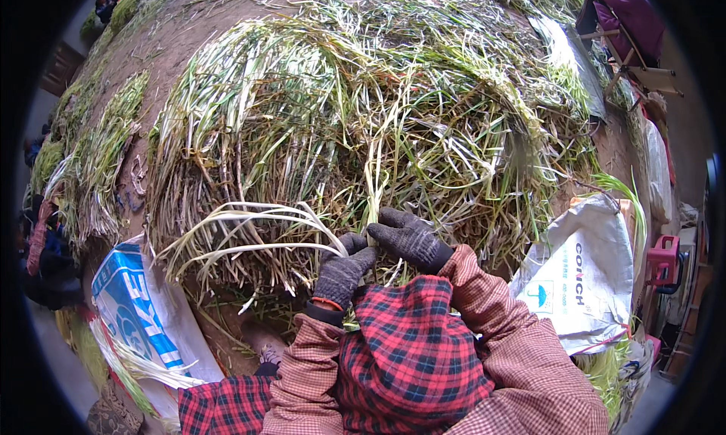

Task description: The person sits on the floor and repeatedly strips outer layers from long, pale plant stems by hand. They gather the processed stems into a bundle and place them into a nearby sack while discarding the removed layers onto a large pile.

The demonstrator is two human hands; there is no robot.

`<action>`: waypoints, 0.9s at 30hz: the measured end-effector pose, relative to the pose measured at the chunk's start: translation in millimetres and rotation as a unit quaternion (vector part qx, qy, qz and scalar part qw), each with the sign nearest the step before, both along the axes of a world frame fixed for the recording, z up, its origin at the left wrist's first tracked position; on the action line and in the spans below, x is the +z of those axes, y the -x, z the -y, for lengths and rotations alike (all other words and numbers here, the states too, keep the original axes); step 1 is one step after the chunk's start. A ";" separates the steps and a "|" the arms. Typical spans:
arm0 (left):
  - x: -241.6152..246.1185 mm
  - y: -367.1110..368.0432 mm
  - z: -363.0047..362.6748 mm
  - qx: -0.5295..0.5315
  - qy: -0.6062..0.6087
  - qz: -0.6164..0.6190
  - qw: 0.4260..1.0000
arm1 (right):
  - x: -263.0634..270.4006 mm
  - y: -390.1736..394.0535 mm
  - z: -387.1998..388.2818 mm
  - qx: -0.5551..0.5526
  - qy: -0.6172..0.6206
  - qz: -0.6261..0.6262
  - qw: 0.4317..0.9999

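Observation:
Both my hands wear dark grey knitted gloves and are close together at the front of a large heap of long green and yellowed leafy stalks (pixel 272 145). My left hand (pixel 343 270) is closed around a few pale, cleaned stalks (pixel 261 212), whose bent ends stick out to the left. In my right hand (pixel 411 239), thumb and fingers pinch the lower end of a pale yellow-green stalk (pixel 374 174). Its leaves reach away over the heap. The left thumb is close to that same end; whether it touches is hidden.
A blue-and-white woven sack (pixel 142 299) with pale stalks (pixel 142 364) lies at left. At right is a white printed sack (pixel 578 276). Beyond it are a pink plastic object (pixel 663 259) and a seated person (pixel 629 21). Another person's arm (pixel 39 239) shows at far left.

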State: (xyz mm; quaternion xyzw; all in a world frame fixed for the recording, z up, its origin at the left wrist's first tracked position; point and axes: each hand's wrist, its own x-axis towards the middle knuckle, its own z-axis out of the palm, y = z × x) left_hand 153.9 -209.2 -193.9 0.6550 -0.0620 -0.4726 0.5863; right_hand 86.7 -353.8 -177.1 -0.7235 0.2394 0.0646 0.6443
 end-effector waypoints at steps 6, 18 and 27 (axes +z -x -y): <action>17.7 -0.9 0.8 0.054 -0.035 -0.146 0.987 | -2.1 8.7 -7.8 -0.093 -0.090 0.024 0.991; 16.1 -0.1 16.6 0.296 0.053 -0.171 0.938 | -24.0 12.3 -25.3 -0.225 -0.080 0.019 0.971; 43.0 -42.7 -13.9 0.351 0.226 -0.126 0.900 | -68.3 93.6 101.5 -0.364 -0.105 -0.005 0.925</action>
